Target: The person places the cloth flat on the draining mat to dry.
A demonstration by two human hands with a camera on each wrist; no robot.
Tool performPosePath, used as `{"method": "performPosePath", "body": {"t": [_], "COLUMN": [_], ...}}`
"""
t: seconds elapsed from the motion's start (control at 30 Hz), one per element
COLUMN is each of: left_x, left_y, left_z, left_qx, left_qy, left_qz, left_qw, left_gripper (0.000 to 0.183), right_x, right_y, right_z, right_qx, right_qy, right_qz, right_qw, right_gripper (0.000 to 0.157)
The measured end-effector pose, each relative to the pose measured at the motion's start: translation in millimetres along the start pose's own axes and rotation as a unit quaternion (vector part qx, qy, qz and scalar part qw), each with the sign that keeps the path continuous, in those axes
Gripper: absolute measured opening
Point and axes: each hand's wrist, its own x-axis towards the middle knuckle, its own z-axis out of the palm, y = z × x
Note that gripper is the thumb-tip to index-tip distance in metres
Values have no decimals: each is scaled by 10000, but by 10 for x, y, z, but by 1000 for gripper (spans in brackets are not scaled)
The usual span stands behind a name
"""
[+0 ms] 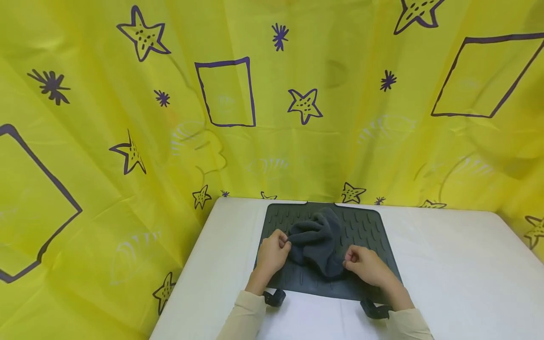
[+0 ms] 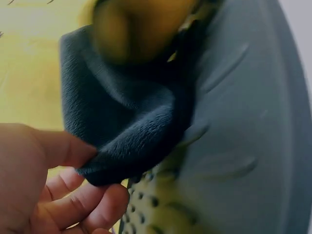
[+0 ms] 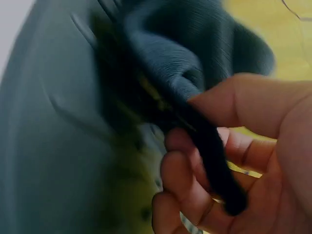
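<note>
A dark grey fleece cloth item (image 1: 316,236), possibly a hat, lies crumpled and partly raised over a dark ridged mat (image 1: 363,226). My left hand (image 1: 272,252) pinches its left edge; in the left wrist view thumb and fingers close on the folded fleece (image 2: 122,141). At the lower right edge is my right hand (image 1: 367,267). The right wrist view has its thumb on top of the fabric (image 3: 170,58) and curled fingers beneath, with a dark strip of edge hanging past the fingers. Folds hide the item's full shape.
The mat rests on a white table (image 1: 459,264). A yellow curtain (image 1: 263,146) printed with stars and outlined shapes hangs behind and to the left. Small black devices (image 1: 275,298) sit by both wrists. At the top of the left wrist view a yellowish-orange shape (image 2: 136,29) is blurred.
</note>
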Motion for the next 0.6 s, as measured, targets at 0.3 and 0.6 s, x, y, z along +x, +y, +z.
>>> {"method": "performPosePath", "body": {"t": [0.3, 0.6], "left_x": [69, 84], "left_y": [-116, -149], "left_z": [-184, -279], "left_qx": [-739, -979], "left_qy": [-28, -371], "left_qz": [-129, -442], "left_qw": [9972, 9935], "left_gripper": [12, 16], "right_x": [-127, -195], "right_y": [168, 330], "right_z": [-392, -591], "right_qx": [-23, 74], "right_qy": [132, -320], "right_qz": [300, 247], "right_qw": [9995, 9992], "right_gripper": [17, 27]}}
